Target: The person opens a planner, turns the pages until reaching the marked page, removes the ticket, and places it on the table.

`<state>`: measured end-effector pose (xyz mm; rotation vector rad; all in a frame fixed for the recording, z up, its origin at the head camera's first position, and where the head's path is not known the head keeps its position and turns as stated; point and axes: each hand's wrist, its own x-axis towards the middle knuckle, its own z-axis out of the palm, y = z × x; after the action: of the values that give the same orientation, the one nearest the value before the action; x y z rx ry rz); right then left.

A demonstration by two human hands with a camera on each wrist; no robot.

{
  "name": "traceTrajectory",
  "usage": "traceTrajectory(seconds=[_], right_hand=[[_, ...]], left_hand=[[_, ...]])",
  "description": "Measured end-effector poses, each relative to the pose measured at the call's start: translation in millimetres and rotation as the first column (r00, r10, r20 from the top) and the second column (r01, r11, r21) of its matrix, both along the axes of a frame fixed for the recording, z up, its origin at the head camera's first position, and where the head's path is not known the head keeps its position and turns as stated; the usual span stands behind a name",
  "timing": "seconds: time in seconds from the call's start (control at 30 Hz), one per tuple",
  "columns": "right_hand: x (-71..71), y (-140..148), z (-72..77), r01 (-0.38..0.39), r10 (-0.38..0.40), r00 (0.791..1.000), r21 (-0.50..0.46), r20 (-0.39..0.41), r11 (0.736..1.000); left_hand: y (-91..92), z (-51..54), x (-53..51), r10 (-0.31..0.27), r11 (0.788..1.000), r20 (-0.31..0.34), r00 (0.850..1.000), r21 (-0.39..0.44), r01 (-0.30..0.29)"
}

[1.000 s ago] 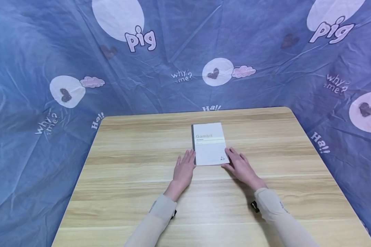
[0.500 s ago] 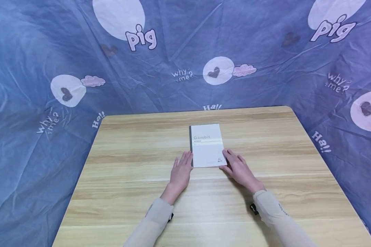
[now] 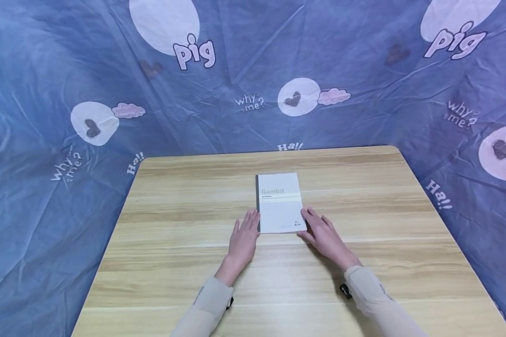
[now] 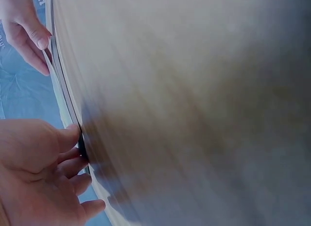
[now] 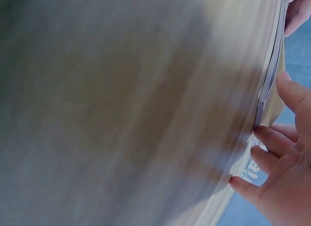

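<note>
A white notebook (image 3: pixel 279 203) with a dark spine (image 3: pixel 257 201) and "Gambit" on its cover lies flat on the wooden table. My left hand (image 3: pixel 243 238) rests at its lower left corner, with fairly straight fingers along the spine and the thumb near the front edge. At the opposite front corner, my right hand (image 3: pixel 323 237) touches the notebook's right side with extended fingers; its thumb reaches the front edge. In the left wrist view, the notebook's thin edge (image 4: pixel 68 97) runs between both hands. The right wrist view shows my right hand (image 5: pixel 286 163) at that edge, fingers slightly bent.
The wooden table (image 3: pixel 173 262) has rounded back corners and extends around the notebook on all sides. A blue patterned cloth (image 3: pixel 219 121) hangs behind it and along both sides. Light sleeves (image 3: pixel 208 304) cover both forearms, with dark wrist devices partly visible beneath.
The notebook has slid slightly toward me and to the left, with both hands moving along at its front corners. Their finger positions look about the same.
</note>
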<state>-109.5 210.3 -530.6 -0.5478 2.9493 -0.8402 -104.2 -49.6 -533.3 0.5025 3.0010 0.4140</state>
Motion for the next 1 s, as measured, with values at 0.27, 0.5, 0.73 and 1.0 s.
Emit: traceTrajectory(seconds=[0.27,0.5,0.73,1.0], right_hand=[[4.5,-1.8,-2.3,-0.003,0.003,1.0,0.003,-0.013,1.0],[8.3,-3.5,-0.3,-0.008,0.008,1.0,-0.011,-0.03,1.0],[12.9,-4.1,-1.1,-0.013,0.013,0.999,-0.01,-0.035,1.0],[17.5,-4.1,-4.3,-0.012,0.012,0.999,-0.012,-0.038,1.0]], left_hand=[[-2.0,-0.6,5.5,0.013,1.0,0.01,1.0,0.018,-0.013],[-3.4,-1.5,9.2,0.013,1.0,-0.007,1.0,0.024,-0.013],[-5.4,-1.8,16.1,0.015,0.999,-0.024,1.0,0.037,-0.014],[-6.1,1.3,22.4,0.02,0.999,-0.03,0.999,0.027,-0.019]])
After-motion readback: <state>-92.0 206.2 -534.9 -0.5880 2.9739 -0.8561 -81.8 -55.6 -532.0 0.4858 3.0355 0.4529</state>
